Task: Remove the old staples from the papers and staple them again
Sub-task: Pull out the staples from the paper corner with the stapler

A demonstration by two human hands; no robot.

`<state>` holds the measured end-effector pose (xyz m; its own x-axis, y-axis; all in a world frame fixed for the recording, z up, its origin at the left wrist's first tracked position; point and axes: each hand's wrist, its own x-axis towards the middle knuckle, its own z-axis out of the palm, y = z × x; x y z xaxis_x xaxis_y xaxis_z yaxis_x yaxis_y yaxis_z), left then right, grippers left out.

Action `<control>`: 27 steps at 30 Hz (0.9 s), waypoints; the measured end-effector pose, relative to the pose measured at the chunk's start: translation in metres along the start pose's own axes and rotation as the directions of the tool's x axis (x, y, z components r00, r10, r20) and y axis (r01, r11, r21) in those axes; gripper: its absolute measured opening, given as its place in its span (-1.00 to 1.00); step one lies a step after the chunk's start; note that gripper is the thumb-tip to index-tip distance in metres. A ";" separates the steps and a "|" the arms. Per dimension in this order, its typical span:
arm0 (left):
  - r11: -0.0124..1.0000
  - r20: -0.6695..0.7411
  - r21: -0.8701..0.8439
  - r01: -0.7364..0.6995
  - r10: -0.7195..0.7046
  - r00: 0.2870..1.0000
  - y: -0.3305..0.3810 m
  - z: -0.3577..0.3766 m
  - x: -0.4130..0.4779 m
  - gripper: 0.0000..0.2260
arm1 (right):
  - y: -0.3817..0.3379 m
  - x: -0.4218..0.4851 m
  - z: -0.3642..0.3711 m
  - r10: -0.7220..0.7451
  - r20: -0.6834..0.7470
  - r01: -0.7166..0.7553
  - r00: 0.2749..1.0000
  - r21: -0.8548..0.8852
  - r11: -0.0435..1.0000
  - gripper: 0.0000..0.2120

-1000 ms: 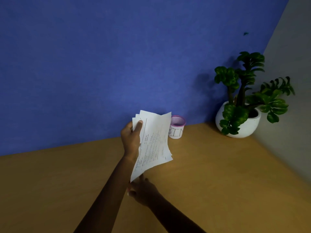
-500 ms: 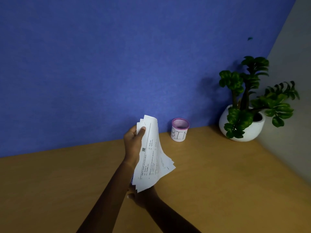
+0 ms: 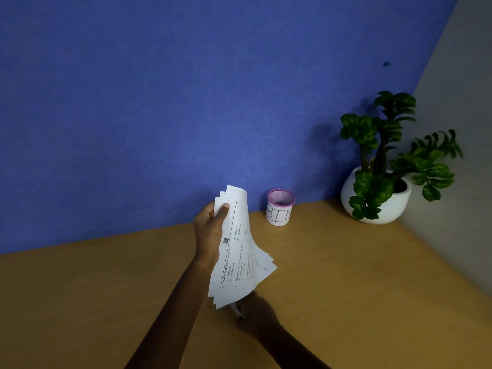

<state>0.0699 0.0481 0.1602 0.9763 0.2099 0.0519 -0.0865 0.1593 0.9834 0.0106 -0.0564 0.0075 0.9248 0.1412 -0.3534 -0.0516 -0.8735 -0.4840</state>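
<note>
A stack of printed papers [image 3: 239,251] hangs above the wooden desk, its sheets fanned out at the bottom and curled over at the top. My left hand [image 3: 209,230] grips the stack at its upper left corner, thumb on the front page. Just below the lower edge of the papers is my right hand [image 3: 257,314], partly hidden by them. Its fingers curl around a thin grey tool [image 3: 235,311] that pokes out to the left. I see no staple at this distance.
A small pink-rimmed mesh cup labelled BIN [image 3: 279,207] stands against the blue wall behind the papers. A white pot with a green plant [image 3: 378,198] fills the back right corner. The wooden desk [image 3: 359,288] spreads to both sides.
The papers have turned more edge-on and drooped, their lower sheets fanning apart. My right hand stays under them, and the grey tool now shows.
</note>
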 end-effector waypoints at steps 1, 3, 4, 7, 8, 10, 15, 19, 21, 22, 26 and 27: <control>1.000 -0.006 -0.001 -0.007 0.007 1.000 0.001 0.000 0.000 -0.93 | 0.005 -0.006 -0.007 0.010 0.074 -0.017 0.997 0.094 0.995 -0.71; 1.000 -0.024 0.005 -0.028 0.028 0.999 0.002 0.000 0.001 -0.92 | 0.017 -0.020 -0.023 0.081 0.252 -0.165 0.964 0.336 0.927 -0.77; 0.999 -0.034 0.008 -0.038 0.038 0.999 0.002 0.000 0.001 -0.93 | 0.027 -0.028 -0.031 0.108 0.336 -0.271 0.936 0.486 0.831 -0.84; 0.997 -0.058 0.019 -0.077 0.078 0.995 0.004 0.001 0.000 -0.92 | 0.051 -0.052 -0.049 0.075 0.435 -0.431 0.897 0.824 0.367 -0.91; 0.995 -0.063 0.029 -0.091 0.093 0.994 0.004 0.003 -0.001 -0.91 | 0.056 -0.060 -0.055 0.061 0.417 -0.417 0.907 0.867 0.273 -0.89; 0.992 -0.059 0.049 -0.114 0.117 0.991 0.002 0.006 -0.004 -0.90 | 0.057 -0.072 -0.069 0.005 0.367 -0.363 0.930 0.917 0.163 -0.84; 0.985 -0.014 0.105 -0.139 0.141 0.990 -0.006 0.025 -0.018 -0.86 | 0.038 -0.086 -0.119 -0.135 0.173 -0.167 0.976 0.984 0.058 -0.72; 0.973 0.024 0.119 -0.198 0.196 0.980 -0.008 0.037 -0.031 -0.83 | 0.020 -0.089 -0.145 -0.198 0.050 -0.017 0.979 0.986 0.165 -0.63; 0.968 0.048 0.117 -0.223 0.219 0.975 -0.007 0.041 -0.036 -0.79 | 0.012 -0.090 -0.154 -0.191 -0.007 0.048 0.982 0.976 0.211 -0.69; 0.967 0.060 0.112 -0.229 0.223 0.973 -0.007 0.043 -0.038 -0.78 | 0.008 -0.091 -0.158 -0.189 -0.030 0.073 0.981 0.972 0.224 -0.73; 0.975 0.129 0.054 -0.216 0.207 0.970 -0.001 0.047 -0.047 -0.79 | -0.004 -0.092 -0.169 -0.194 -0.104 0.156 0.975 0.949 0.274 -0.82; 0.973 0.138 0.057 -0.225 0.216 0.967 0.000 0.047 -0.048 -0.79 | -0.007 -0.093 -0.171 -0.193 -0.120 0.175 0.974 0.940 0.295 -0.82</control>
<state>0.0323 -0.0075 0.1657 0.9524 0.1040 0.2865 -0.2929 0.0523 0.9547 -0.0104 -0.1437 0.1808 0.9558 0.2503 -0.1542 -0.2080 0.2049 -0.9564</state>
